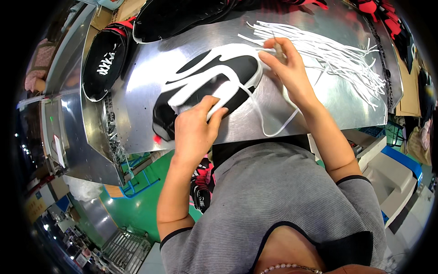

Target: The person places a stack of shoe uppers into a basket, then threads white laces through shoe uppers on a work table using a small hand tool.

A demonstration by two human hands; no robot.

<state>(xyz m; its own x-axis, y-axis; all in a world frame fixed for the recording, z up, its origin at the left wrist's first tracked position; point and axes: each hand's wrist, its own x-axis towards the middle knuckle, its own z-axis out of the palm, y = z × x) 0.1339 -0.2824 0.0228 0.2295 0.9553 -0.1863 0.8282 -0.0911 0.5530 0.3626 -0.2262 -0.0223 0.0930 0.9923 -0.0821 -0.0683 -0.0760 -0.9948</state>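
Shoe upper [106, 61], black with white markings, lies well to the left of the left hand, partly over the table's edge, toe toward the person. Second black piece [182, 16], larger, lies beyond it at the far edge of the metal table [319, 105], well apart from both hands.

Left hand [195, 130]: fingers curled down over the near end of a black shoe upper with white stripes [214, 77], pressing it to the table; thumb and forefinger close on its rim. The upper extends from under this hand up and rightward, its far end touching the right hand.

White lace [273, 125]: runs from the upper, between the hands, and loops on the bare metal just below the right wrist.

Right hand [287, 68]: fingertips pinched shut on a thin rod-like tool [276, 43] at the upper's far end; whether the lace end is also in the pinch cannot be told.

Bundle of white laces [337, 55]: fanned loosely on the table just right of and beyond the right hand, nearest strands passing behind its fingers.

Red-and-black pieces [378, 13]: at the far right corner, well apart from the hand.

Containers: a pale bin [392, 178] stands below the table edge, right of the right forearm; contents not visible.
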